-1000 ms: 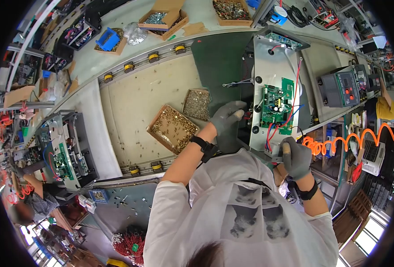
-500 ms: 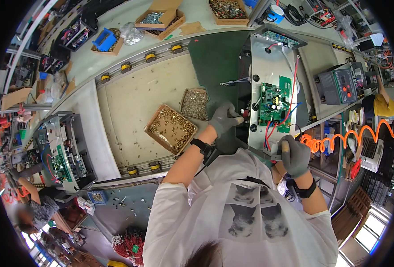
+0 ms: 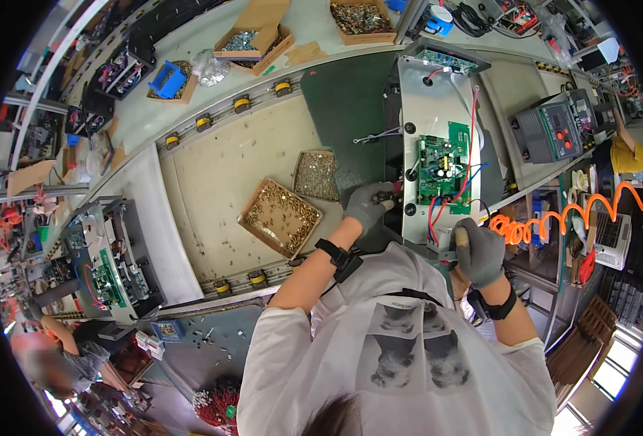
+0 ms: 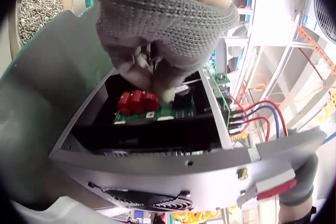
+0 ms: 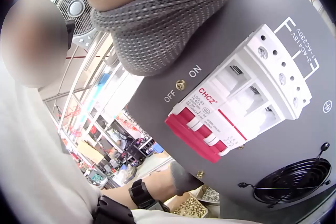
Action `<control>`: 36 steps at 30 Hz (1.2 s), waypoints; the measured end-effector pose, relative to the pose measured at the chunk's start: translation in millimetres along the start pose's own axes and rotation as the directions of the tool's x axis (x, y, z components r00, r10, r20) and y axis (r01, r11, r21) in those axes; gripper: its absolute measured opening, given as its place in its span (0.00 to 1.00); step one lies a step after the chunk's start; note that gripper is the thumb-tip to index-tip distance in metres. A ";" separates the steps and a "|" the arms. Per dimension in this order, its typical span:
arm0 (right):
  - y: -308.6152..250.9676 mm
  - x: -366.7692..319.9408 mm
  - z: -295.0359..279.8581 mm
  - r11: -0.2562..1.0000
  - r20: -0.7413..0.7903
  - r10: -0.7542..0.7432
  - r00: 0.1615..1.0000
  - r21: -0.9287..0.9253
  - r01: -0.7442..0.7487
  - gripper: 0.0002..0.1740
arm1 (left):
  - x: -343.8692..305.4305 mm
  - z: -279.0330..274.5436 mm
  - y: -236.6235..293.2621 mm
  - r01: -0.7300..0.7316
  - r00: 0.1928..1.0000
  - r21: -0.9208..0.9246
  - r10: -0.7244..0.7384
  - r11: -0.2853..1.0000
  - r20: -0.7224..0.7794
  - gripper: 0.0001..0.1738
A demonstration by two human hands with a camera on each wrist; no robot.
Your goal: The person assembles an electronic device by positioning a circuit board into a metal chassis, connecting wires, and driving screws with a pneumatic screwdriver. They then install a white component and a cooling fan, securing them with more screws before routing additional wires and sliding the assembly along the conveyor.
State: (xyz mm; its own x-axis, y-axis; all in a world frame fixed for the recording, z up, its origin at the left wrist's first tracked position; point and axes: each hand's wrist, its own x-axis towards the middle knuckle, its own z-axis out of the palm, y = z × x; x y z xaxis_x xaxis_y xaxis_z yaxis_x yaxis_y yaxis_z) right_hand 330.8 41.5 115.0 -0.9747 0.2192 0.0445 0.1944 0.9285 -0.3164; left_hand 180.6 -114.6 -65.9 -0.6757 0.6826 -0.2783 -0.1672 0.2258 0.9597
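Note:
A metal equipment chassis with a green circuit board on its face stands before me. My gloved left hand reaches into its left side. In the left wrist view its curled fingers hold small metal pieces, whose exact kind is hidden, close over red components inside the housing. My gloved right hand is curled at the near edge of the grey front panel. That panel carries a white circuit breaker with red levers and a black fan grille.
A box of brass-coloured screws and a box of silver screws lie left of the chassis. A grey unit stands to the right, near an orange coiled hose. Another chassis sits far left, beside another person.
My left hand has lowered slightly and its fingers have curled, with dark small pieces now showing at them. The right hand keeps its place at the panel. The head view has shifted a little.

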 end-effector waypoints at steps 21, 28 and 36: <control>-1.2 -1.4 -1.8 1.000 0.001 0.009 1.000 -0.025 -0.009 0.07 | -33.0 -112.4 -41.1 0.177 0.916 -0.716 0.152 0.675 0.370 0.18; -4.9 -0.6 -4.8 0.999 0.013 -0.004 1.000 -0.037 0.004 0.07 | -1.1 -69.0 15.4 -0.056 0.998 -0.862 0.028 0.504 -0.049 0.18; -5.7 -1.0 -4.0 0.999 0.021 -0.017 1.000 -0.036 0.017 0.08 | 7.4 -47.7 58.1 -0.197 0.975 -0.426 0.133 0.883 -0.176 0.18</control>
State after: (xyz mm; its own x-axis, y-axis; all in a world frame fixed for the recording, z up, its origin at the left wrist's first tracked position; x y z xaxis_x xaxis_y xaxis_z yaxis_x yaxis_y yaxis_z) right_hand 331.1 37.1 120.5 -0.9798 0.1975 0.0300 0.1814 0.9424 -0.2812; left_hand 131.6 -129.6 -10.4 -0.8077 0.5734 -0.1373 -0.3201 -0.2309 0.9188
